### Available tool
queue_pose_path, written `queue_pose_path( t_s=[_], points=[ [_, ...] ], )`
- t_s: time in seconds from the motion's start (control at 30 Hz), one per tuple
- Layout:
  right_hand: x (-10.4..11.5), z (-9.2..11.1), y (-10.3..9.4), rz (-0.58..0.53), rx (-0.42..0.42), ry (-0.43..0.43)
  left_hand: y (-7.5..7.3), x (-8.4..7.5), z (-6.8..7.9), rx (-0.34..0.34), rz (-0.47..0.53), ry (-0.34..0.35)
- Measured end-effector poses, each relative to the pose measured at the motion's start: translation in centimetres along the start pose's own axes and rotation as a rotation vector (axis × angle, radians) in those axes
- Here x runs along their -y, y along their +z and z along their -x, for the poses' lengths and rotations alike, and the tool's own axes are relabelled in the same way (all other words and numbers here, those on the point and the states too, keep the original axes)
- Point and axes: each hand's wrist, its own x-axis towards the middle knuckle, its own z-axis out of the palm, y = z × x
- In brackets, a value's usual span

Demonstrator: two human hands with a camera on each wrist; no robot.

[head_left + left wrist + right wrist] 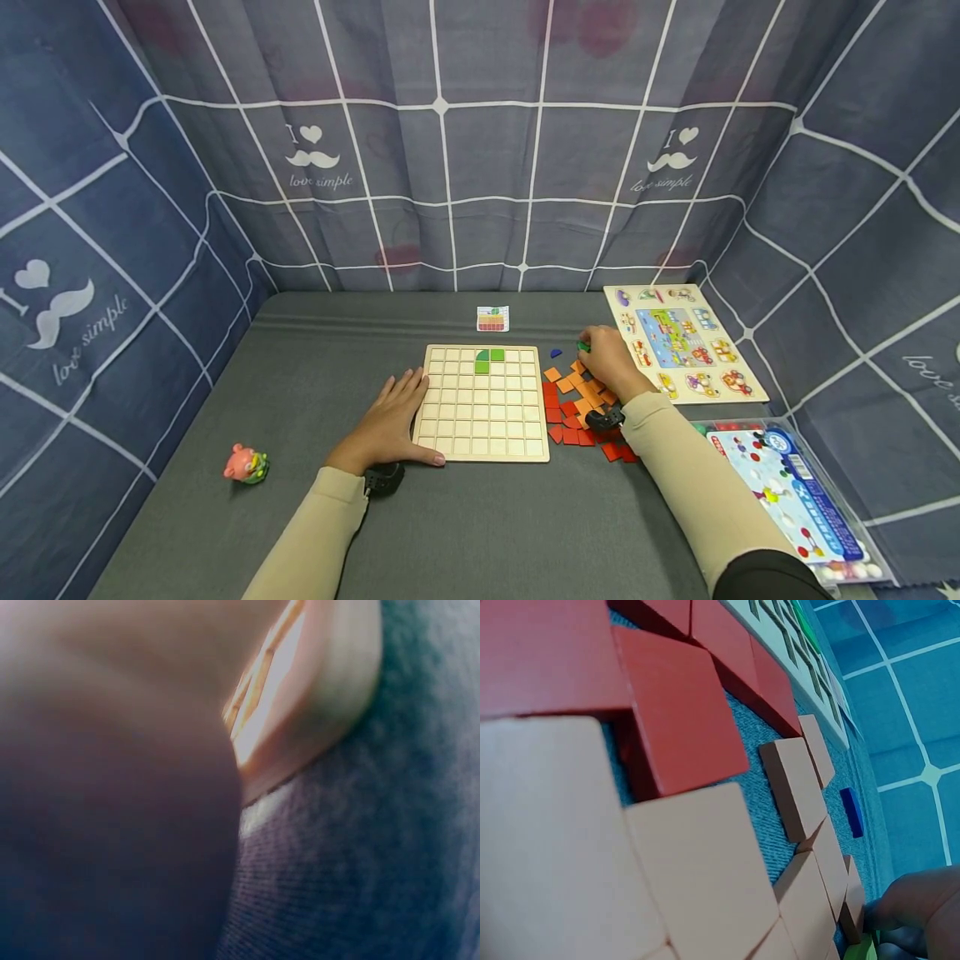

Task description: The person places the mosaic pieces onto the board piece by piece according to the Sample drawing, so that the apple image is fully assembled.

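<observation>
A pale wooden grid board (480, 421) lies in the middle of the table, with three green pieces (482, 367) set in its upper cells. My left hand (390, 425) rests along the board's left side, fingers straight and thumb at the lower corner. In the left wrist view the hand blurs out most of the picture beside the board's edge (330, 697). To the right of the board, my right hand (611, 358) pinches a green piece (861, 949) above the far end of the loose orange pieces (576, 379). Red pieces (552, 402) lie nearer the board.
A small blue piece (556, 353) lies beyond the orange ones, and a pattern card (492, 318) behind the board. At right are a picture puzzle board (630, 308) and a clear plastic box (795, 492). A pink pig figurine (246, 463) stands far left.
</observation>
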Motion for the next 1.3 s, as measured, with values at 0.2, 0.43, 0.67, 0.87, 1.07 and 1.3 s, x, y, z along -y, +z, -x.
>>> queue_pose_path(
  t_s=[0.2,0.43,0.67,0.87,1.07,1.3],
  points=[
    [0.1,0.1,0.0,-0.004,0.002,-0.003,0.0,-0.1,0.0,-0.004,0.006,0.000],
    [0.2,0.2,-0.2,-0.047,0.018,0.000,0.0,0.0,0.0,-0.005,0.005,0.001],
    [0.4,0.2,-0.5,-0.089,0.011,-0.064,0.0,0.0,0.0,-0.006,0.006,0.005],
    [1.4,0.3,-0.8,-0.122,0.040,-0.142,0.1,0.1,0.0,-0.005,0.004,0.006],
    [2.2,0.3,-0.7,-0.157,0.093,-0.191,0.1,0.1,0.0,0.001,0.011,0.000],
    [3.7,0.4,-0.2,-0.199,0.125,-0.306,0.1,0.1,0.0,0.000,0.005,0.004]
  ],
)
